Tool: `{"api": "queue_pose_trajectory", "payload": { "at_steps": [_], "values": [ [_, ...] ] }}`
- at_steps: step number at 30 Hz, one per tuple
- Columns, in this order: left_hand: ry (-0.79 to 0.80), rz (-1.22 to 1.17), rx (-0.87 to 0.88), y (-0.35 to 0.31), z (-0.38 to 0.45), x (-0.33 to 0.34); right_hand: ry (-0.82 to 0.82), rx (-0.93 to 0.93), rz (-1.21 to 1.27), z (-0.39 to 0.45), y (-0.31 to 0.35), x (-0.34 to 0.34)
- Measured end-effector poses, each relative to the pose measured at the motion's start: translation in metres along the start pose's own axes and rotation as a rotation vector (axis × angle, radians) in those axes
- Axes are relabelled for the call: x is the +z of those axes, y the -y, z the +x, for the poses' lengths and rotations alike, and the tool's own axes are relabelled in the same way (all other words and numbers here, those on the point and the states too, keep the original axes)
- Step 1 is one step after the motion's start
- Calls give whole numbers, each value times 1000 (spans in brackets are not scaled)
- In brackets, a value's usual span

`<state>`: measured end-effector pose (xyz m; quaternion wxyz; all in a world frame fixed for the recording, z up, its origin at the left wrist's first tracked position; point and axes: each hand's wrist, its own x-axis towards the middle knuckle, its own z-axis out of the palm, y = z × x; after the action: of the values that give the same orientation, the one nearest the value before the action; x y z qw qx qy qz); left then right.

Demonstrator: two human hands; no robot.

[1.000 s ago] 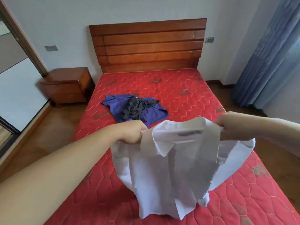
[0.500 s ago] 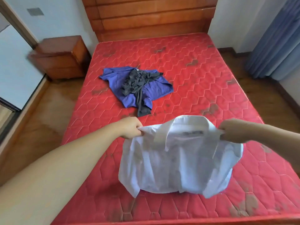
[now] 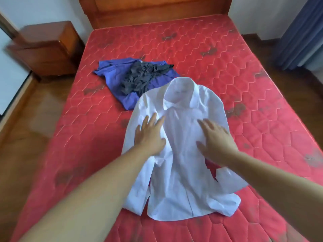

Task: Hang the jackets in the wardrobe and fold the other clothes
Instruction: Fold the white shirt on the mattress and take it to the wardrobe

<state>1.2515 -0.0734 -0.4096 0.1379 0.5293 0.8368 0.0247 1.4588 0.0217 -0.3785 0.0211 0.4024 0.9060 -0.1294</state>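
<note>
A white collared shirt (image 3: 181, 165) lies spread front-up on the red mattress (image 3: 244, 105), collar toward the headboard. My left hand (image 3: 150, 135) rests flat on its left chest, fingers apart. My right hand (image 3: 216, 140) rests flat on its right chest, fingers apart too. Neither hand grips the cloth. Behind the shirt's left shoulder lies a blue garment (image 3: 113, 74) with a crumpled dark grey garment (image 3: 141, 77) on top; the white shirt overlaps the blue one's near edge.
A wooden nightstand (image 3: 45, 49) stands left of the bed, and a wooden headboard (image 3: 157, 7) is at the far end. Blue curtains (image 3: 300, 32) hang at the right. Wooden floor runs along both sides of the bed.
The white shirt went from hanging by its shoulders in both hands to lying flat on the mattress. Both hands let go and now press open on its chest. The view tilted further down.
</note>
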Motion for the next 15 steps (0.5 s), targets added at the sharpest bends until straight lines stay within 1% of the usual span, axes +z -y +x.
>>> {"api": "queue_pose_trajectory", "payload": {
  "at_steps": [1,3,5,6,7,8,10,11,13,15],
  "values": [
    [130,-22,-9,2,-14,35,152,-15,-47,-18,-1,33],
    [365,-61,-37,9,-47,101,358,-19,-90,-54,-10,97],
    [553,-112,-128,17,-81,158,475,56,-60,-79,-26,151],
    [608,-161,-201,20,-96,182,523,120,-25,-89,-34,172],
    [627,-226,-288,24,-109,206,555,194,21,-98,-42,190],
    [605,-316,-384,27,-120,226,568,278,66,-106,-51,205],
    [475,-528,-577,32,-137,259,534,444,167,-121,-67,231],
    [406,-601,-646,34,-141,270,514,507,199,-126,-76,243],
    [325,-646,-709,38,-143,285,461,576,194,-133,-89,261],
    [288,-614,-692,41,-145,294,408,619,281,-137,-97,275]
  ]
}}
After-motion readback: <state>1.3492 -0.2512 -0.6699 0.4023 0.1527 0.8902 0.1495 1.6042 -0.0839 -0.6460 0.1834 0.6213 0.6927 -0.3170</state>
